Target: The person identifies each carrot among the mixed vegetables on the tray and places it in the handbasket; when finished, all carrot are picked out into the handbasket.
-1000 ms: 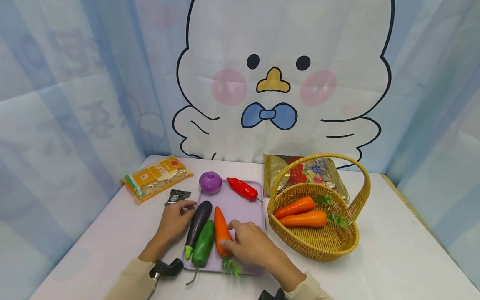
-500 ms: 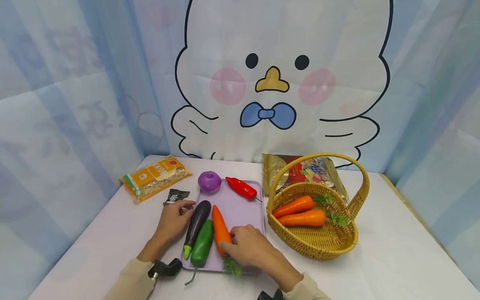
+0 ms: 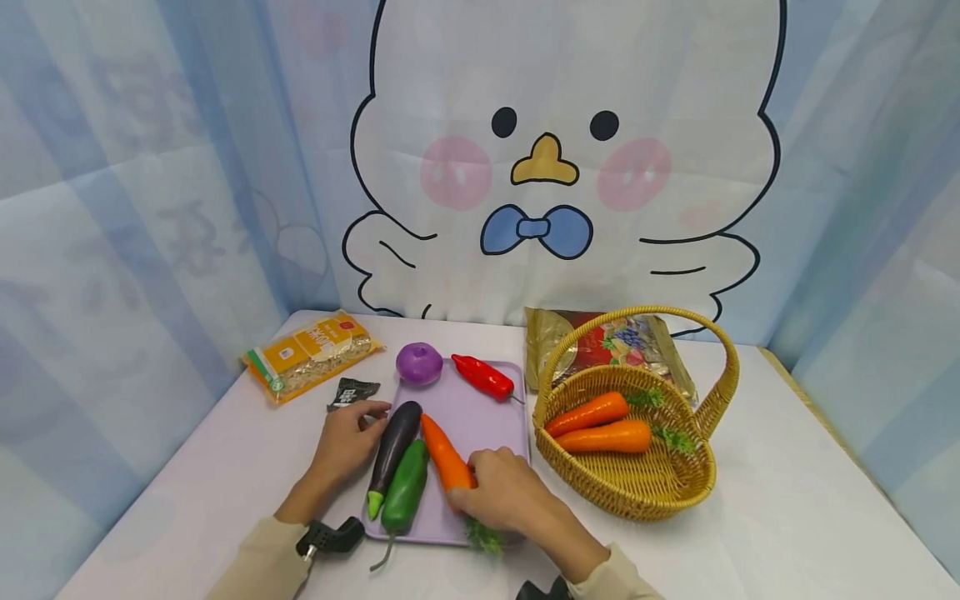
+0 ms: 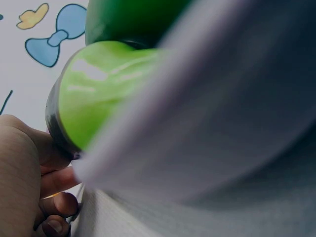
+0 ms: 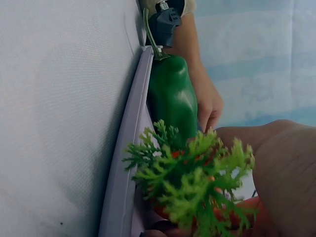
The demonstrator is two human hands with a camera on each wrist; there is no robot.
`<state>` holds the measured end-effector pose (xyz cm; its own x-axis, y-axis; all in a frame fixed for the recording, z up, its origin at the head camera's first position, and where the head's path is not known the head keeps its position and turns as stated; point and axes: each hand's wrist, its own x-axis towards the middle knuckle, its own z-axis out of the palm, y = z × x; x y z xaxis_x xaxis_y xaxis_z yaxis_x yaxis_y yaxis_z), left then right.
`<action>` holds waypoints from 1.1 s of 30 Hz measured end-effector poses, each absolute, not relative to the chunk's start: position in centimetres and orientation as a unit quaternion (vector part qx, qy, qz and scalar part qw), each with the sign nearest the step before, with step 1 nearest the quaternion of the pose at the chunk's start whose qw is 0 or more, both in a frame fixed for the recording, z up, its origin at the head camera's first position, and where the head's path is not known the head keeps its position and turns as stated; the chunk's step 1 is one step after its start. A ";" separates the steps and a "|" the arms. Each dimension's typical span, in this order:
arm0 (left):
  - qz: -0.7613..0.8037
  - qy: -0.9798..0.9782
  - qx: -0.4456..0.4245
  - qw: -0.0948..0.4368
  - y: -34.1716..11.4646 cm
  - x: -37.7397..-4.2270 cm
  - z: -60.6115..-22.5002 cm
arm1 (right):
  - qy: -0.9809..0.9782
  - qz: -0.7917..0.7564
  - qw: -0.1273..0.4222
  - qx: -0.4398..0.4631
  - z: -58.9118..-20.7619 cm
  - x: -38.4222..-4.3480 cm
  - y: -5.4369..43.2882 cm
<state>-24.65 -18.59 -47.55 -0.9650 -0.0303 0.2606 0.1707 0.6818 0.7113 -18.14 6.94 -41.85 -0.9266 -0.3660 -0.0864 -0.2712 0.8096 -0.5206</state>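
Note:
My right hand (image 3: 506,492) grips an orange carrot (image 3: 444,450) near its leafy end, over the lilac tray (image 3: 495,425). The carrot's green leaves (image 5: 192,182) hang at the tray rim in the right wrist view. My left hand (image 3: 347,442) rests at the tray's left edge beside a dark eggplant (image 3: 395,446), fingers loosely bent. In the left wrist view the eggplant's light green cap (image 4: 98,89) is close to that hand. A green pepper (image 3: 406,487) lies between eggplant and carrot, its stem over the front rim.
A purple onion (image 3: 419,364) and a red chili pepper (image 3: 483,377) are at the tray's far end. To the right stands a wicker basket (image 3: 630,500) with two carrots (image 3: 607,435). A gold-red package (image 3: 551,325), an orange-yellow bag (image 3: 311,354) and a small black packet (image 3: 352,392) lie around.
My right hand has closed on the carrot and shifted slightly right, its leafy end swinging right so the carrot slants more. The left hand has stayed in place.

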 end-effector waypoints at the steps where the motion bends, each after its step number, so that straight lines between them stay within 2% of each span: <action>1: -0.397 -0.908 -0.038 0.126 -18.6 -24.6 -47.6 | 0.947 -0.257 0.092 -0.166 -41.8 -18.1 6.9; 13: -0.398 -0.908 -0.037 0.126 -18.6 -24.5 -47.6 | 0.944 -0.267 0.109 -0.158 -41.8 -18.4 7.5; 33: -0.394 -0.910 -0.033 0.126 -18.5 -24.6 -47.4 | 0.944 -0.267 0.086 -0.176 -38.9 -18.6 9.0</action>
